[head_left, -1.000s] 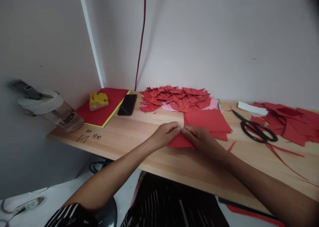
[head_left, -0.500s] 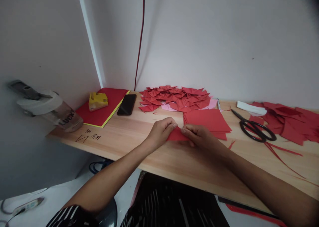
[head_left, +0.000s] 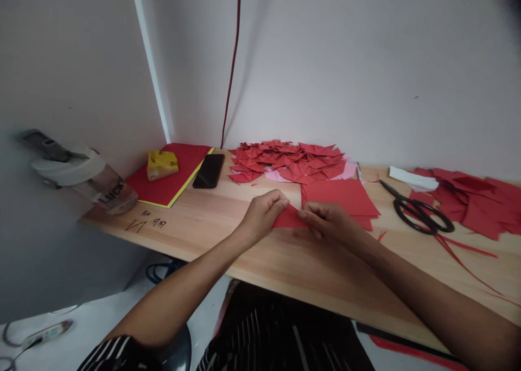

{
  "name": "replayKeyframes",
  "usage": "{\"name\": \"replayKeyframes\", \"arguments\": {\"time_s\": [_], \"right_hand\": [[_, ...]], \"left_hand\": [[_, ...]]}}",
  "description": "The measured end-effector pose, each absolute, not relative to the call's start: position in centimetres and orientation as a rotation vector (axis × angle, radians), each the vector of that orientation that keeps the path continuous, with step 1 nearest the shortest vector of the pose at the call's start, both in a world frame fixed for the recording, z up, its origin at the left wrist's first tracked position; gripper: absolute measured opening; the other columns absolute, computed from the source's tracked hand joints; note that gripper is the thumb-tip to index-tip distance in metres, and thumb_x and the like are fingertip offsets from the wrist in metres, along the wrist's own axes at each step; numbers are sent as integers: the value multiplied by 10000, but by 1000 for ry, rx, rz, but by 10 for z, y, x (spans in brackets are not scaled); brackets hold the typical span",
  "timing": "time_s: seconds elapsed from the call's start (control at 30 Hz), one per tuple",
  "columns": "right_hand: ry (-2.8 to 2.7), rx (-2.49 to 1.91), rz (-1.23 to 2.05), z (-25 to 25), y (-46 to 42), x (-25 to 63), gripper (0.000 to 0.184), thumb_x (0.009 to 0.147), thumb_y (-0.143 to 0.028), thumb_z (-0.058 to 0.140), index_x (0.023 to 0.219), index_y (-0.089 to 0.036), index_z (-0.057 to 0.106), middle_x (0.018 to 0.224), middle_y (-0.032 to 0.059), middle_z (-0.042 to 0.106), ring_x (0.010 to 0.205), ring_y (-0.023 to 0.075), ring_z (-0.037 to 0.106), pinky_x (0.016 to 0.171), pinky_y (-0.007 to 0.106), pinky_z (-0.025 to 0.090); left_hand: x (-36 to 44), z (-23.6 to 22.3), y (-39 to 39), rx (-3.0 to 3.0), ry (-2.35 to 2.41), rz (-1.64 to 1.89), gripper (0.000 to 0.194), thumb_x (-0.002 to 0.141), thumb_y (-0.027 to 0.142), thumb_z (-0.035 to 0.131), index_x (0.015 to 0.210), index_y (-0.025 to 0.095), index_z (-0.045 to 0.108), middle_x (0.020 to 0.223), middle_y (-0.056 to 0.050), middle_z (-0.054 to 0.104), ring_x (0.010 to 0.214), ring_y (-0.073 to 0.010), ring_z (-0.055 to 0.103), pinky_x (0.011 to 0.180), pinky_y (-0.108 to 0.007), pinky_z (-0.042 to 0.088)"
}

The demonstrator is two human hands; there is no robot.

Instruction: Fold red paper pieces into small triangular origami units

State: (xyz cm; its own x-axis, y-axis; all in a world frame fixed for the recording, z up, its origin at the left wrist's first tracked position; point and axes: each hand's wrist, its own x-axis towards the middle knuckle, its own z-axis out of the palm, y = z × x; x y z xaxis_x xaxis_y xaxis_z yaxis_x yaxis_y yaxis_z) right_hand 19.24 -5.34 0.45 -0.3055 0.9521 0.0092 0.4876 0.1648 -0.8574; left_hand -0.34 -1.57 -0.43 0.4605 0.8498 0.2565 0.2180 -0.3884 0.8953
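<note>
A small piece of red paper [head_left: 290, 218], folded so that it looks triangular, is stretched between my two hands above the front of the wooden table. My left hand [head_left: 264, 211] pinches its left side between thumb and fingers. On the right side, my right hand [head_left: 328, 219] grips it the same way, thumb on top; the fingertips underneath are partly hidden. Just behind the right hand lies a stack of red paper squares [head_left: 342, 194]. Farther back, against the wall, spreads a heap of folded red paper pieces [head_left: 287, 162].
Black-handled scissors [head_left: 423, 213] and thin red paper strips [head_left: 464, 257] lie at right, before loose red sheets [head_left: 476, 197]. Leftward are a phone [head_left: 209, 171], a yellow packet [head_left: 162, 165] on red sheets [head_left: 183, 181], and a clear bottle [head_left: 108, 189] near the table's left end.
The right fingers have shifted slightly on the paper's edge, and a little more of its top shows. Both hands keep hold. The whole view has moved slightly.
</note>
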Motion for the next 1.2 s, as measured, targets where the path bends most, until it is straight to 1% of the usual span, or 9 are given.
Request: {"name": "replayKeyframes", "arguments": {"time_s": [0.1,0.2,0.3,0.37,0.47,0.63,0.83,1.0,1.2], "right_hand": [[-1876,-1348,1155,1,-53,193,494,906,-555,493,565,-201,440,515,-36,461,491,97,383,503,234,301],[-1860,-1340,1223,0,-55,193,492,929,-573,437,606,-202,445,555,-31,483,511,106,426,516,239,318],[-1913,-1350,1094,1,-60,190,448,956,-552,396,673,-206,435,637,-22,502,581,127,463,547,253,337],[-1954,-1340,1022,2,-63,187,418,968,-527,387,710,-204,455,687,-14,516,632,141,479,571,261,356],[-1941,-1331,1048,4,-66,184,399,971,-508,391,741,-200,497,731,-4,546,677,155,504,601,269,386],[-1895,-1386,1056,2,-64,183,381,951,-492,439,707,-201,473,676,-24,493,635,138,467,582,257,362],[-1902,-1463,980,1,-66,179,385,980,-424,404,661,-210,403,598,-39,478,572,120,436,570,255,340],[-1911,-1463,989,5,-69,178,390,982,-429,410,668,-203,449,614,-37,497,573,115,441,580,253,344],[-1858,-1468,1074,7,-65,183,443,962,-479,433,626,-193,482,583,-39,475,545,106,407,553,249,312]], "left_hand": [[-5,-7,-12,1813,899,926,262,898,370,498,737,166,527,698,28,496,688,-119,460,659,-227,361],[-7,-8,-10,1760,902,878,287,880,404,522,723,163,525,664,34,481,641,-110,433,620,-223,345],[-7,-7,-13,1785,873,805,300,887,418,516,742,158,552,658,34,492,635,-109,440,619,-225,342],[-5,-5,-16,1837,828,758,280,891,398,511,767,155,574,684,27,521,664,-114,467,641,-227,355],[-2,-3,-19,1905,807,711,246,890,357,503,772,156,581,705,19,550,692,-122,494,660,-229,370],[-2,-5,-18,1932,856,723,252,902,346,482,769,159,584,723,11,578,717,-132,521,687,-238,383],[-3,-10,-13,1920,953,796,266,884,357,499,718,159,559,651,27,516,659,-124,474,627,-235,348],[-5,-11,-12,1900,1002,869,279,880,354,511,681,160,520,628,39,478,633,-112,438,611,-232,326],[-5,-8,-12,1856,979,911,281,883,362,503,689,159,521,645,35,479,650,-117,448,629,-236,337]]}}
